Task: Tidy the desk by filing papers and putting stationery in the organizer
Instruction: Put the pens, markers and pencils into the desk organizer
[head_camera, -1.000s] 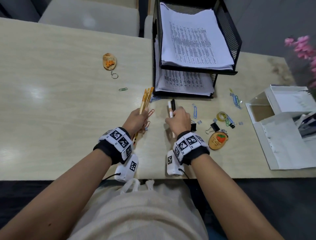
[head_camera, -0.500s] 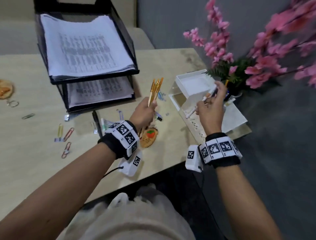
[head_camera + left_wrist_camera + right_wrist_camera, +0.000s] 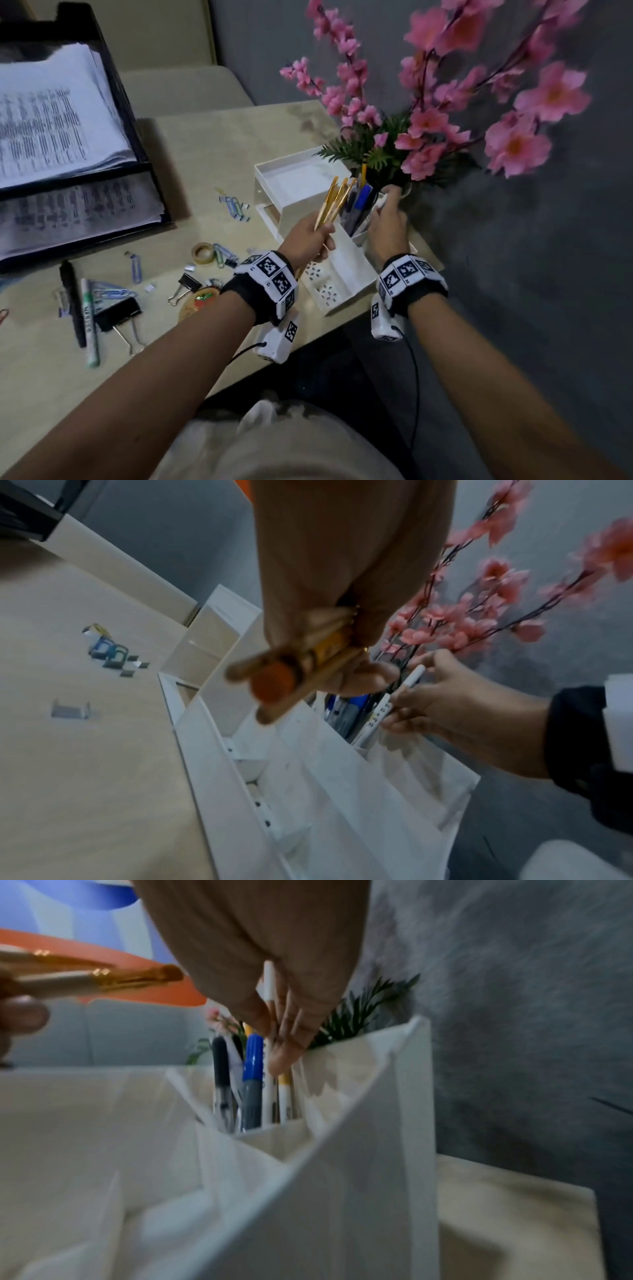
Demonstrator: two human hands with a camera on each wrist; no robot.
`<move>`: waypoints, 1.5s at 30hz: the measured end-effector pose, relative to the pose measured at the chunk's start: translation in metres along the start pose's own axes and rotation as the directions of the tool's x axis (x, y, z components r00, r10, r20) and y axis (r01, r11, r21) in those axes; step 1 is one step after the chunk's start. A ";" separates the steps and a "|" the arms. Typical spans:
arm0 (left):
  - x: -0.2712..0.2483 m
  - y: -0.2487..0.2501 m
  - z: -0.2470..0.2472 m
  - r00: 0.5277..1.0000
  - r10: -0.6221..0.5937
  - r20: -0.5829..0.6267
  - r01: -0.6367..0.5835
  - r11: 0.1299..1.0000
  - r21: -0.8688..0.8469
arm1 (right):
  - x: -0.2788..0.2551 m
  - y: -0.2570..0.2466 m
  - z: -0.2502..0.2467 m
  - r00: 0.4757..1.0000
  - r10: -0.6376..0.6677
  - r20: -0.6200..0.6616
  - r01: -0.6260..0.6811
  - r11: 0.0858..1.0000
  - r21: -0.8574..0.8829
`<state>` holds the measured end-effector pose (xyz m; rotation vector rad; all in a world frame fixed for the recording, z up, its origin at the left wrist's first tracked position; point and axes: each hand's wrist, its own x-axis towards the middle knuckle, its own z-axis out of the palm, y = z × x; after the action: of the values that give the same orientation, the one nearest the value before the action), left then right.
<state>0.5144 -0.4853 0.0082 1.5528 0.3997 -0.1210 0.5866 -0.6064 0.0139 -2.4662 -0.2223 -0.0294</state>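
Since half a second ago, our right hand [image 3: 388,222] has carried the white marker [image 3: 390,704] from above the white organizer [image 3: 342,274] down into its pen cup, and our view has swung further toward the tabletop's [image 3: 239,144] right corner.

At nine o'clock in the head view the black paper tray [image 3: 137,137] holds two stacks of printed papers [image 3: 51,116], its front edge close to the loose stationery. Below it, at about eight o'clock, a black pen [image 3: 72,305] and a white-green marker [image 3: 89,325] lie side by side, touching a large black binder clip [image 3: 118,313]. Blue paper clips [image 3: 234,207], a tape roll [image 3: 202,253] and a small binder clip [image 3: 186,286] are scattered toward the centre, with bare tabletop between them and the near edge.

Our left hand [image 3: 308,240] is closed around a bundle of gold pens [image 3: 334,202], tips pointing to one o'clock, held above the organizer's low front compartments and just beside the pen cup.

The organizer sits at the tabletop's right corner, its right side near the edge. In the pen cup [image 3: 359,1074] a blue-capped marker [image 3: 253,1069] and a black pen stand upright. Our right hand pinches the white marker between thumb and fingers [image 3: 287,1047], its lower end inside the cup against the far wall. Pink flowers [image 3: 428,120] crowd over the cup at one o'clock, leaving little room above it.
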 end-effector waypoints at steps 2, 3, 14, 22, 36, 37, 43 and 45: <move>0.004 -0.003 0.003 0.999 -0.019 -0.026 0.019 1.000 0.023 | 0.004 0.007 0.004 0.996 -0.030 0.085 0.031 0.999 -0.013; 0.006 -0.006 0.005 0.999 -0.029 -0.035 0.030 0.999 0.027 | 0.006 0.009 0.003 0.993 -0.063 0.101 0.065 0.998 -0.014; 0.014 -0.005 0.024 0.985 0.045 0.165 -0.045 0.999 -0.007 | 0.019 -0.003 -0.016 0.956 0.080 0.283 -0.259 0.682 0.684; 0.024 -0.005 0.038 0.984 0.161 -0.081 -0.154 0.984 0.091 | 0.023 0.023 -0.068 0.965 0.237 -0.115 -0.122 0.789 0.602; 0.037 0.000 0.052 0.982 0.027 0.184 0.012 0.979 -0.206 | -0.001 0.047 -0.053 0.913 0.093 -0.396 -0.032 0.987 0.158; 0.037 0.000 0.051 0.977 0.024 0.212 0.024 0.975 -0.222 | -0.001 0.039 -0.055 0.914 0.036 -0.405 0.033 0.986 0.162; 0.034 0.002 0.051 0.937 0.072 0.343 -0.017 0.987 -0.163 | 0.015 0.002 -0.055 0.993 0.057 0.100 -0.097 0.876 0.472; 0.033 0.003 0.051 0.934 0.093 0.344 -0.042 0.988 -0.152 | 0.018 0.002 -0.054 0.986 0.091 0.140 -0.151 0.846 0.512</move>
<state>0.5551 -0.5292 -0.0010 1.3682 0.0695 -0.3054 0.6070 -0.6388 0.0566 -1.9308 -0.1010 0.1993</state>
